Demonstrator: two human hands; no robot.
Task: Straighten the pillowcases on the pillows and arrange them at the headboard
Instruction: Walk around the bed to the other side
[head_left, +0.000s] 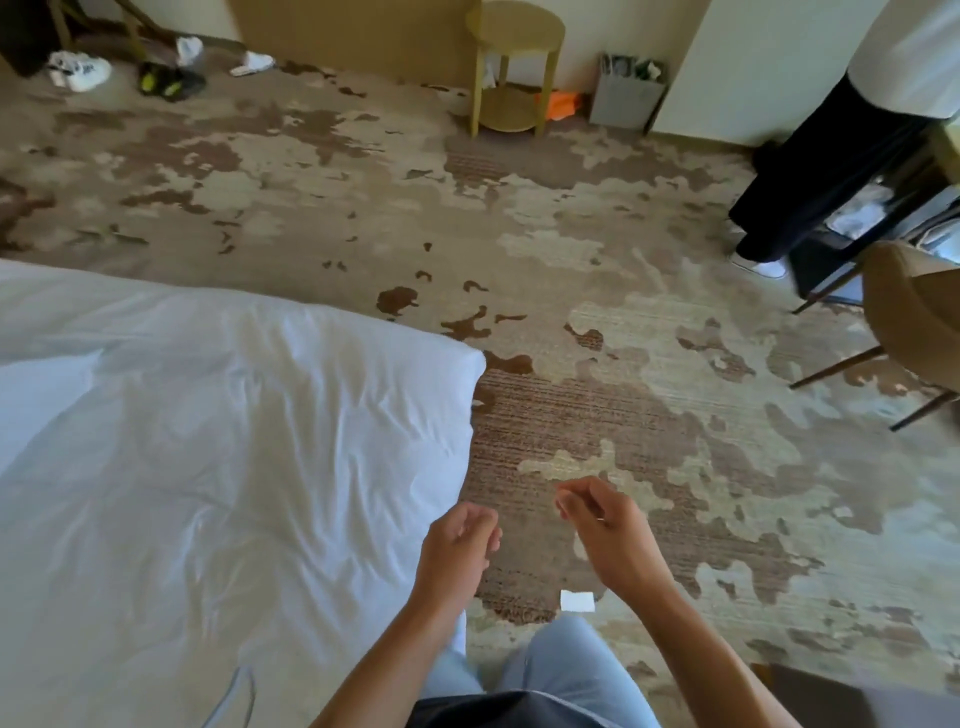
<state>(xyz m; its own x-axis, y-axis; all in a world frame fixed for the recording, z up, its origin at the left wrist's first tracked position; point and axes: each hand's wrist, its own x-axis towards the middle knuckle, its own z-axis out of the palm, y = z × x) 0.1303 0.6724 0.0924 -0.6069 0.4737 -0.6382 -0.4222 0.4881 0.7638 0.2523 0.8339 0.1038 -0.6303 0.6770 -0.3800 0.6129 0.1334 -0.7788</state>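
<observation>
A bed with a wrinkled white duvet (208, 441) fills the left half of the head view; its corner points right at mid-height. No pillow or pillowcase is in sight. My left hand (460, 545) hovers at the bed's right edge with fingers loosely curled, holding nothing. My right hand (602, 525) hangs over the carpet a little to the right, fingers also loosely curled and empty. The two hands are apart and touch nothing.
Patterned brown-and-beige carpet (623, 364) spreads right of the bed. A small white paper scrap (576, 601) lies by my feet. A round yellow side table (514, 62) stands at the far wall, a chair (914, 322) at right, another person's legs (810, 171) beyond it, shoes (78, 70) far left.
</observation>
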